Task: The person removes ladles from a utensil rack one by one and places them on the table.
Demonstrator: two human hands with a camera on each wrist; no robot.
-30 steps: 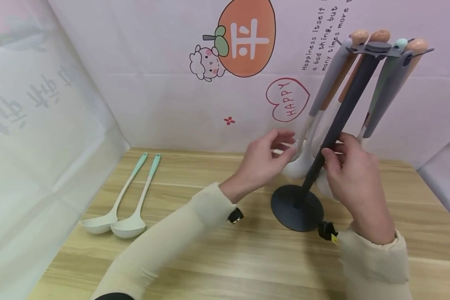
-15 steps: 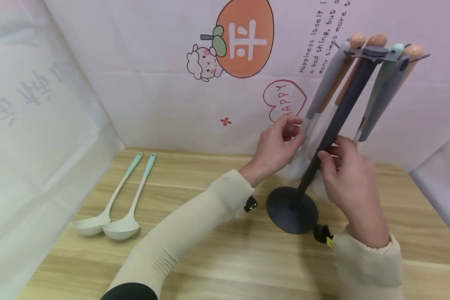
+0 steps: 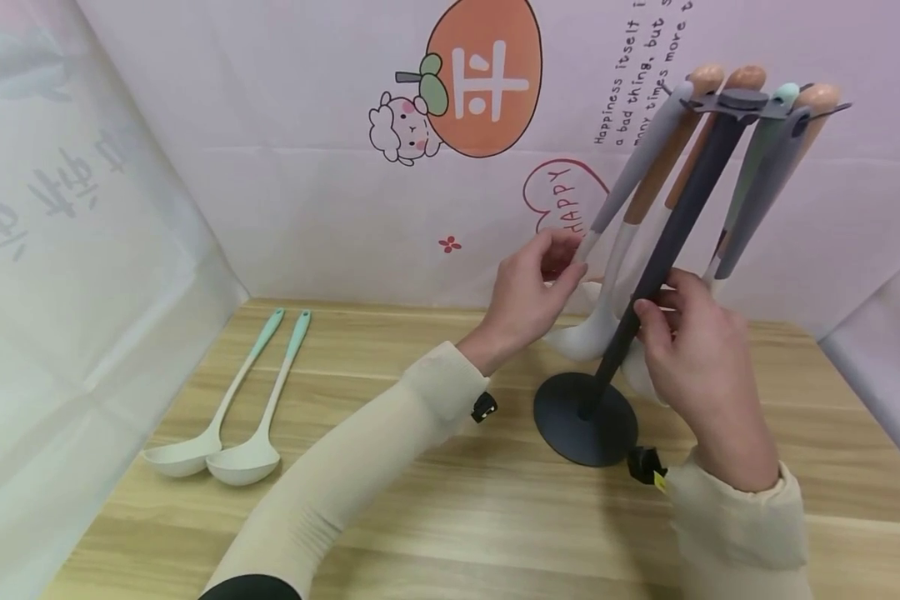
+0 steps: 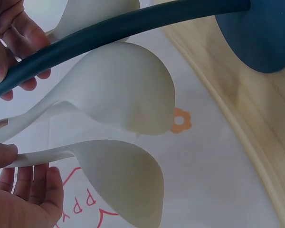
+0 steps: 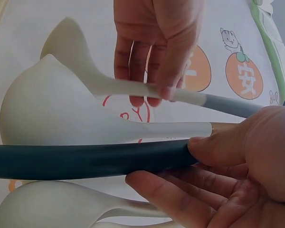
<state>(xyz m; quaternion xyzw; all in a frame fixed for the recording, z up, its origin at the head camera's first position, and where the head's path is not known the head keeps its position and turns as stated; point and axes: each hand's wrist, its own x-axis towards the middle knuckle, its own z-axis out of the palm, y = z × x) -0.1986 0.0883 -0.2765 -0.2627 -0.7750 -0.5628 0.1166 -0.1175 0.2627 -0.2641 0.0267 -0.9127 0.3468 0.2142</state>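
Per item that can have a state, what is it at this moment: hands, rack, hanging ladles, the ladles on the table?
Left hand: pinches the grey-handled ladle at its thin neck.
Right hand: grips the rack pole.
Rack: upright, base flat on the table.
Grey-handled ladle: hanging, swung outward.
Other hanging ladles: hooked on, untouched.
Two green-handled ladles: lying side by side, bowls touching.

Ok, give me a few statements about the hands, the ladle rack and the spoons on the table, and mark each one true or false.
1. The right hand grips the dark pole of the rack. True.
2. The left hand pinches the stem of a hanging grey-handled ladle. True.
3. Two ladles with mint handles hang on the rack. False: they lie on the wooden table, side by side.
4. The rack's round base is lifted off the table. False: it rests on it.
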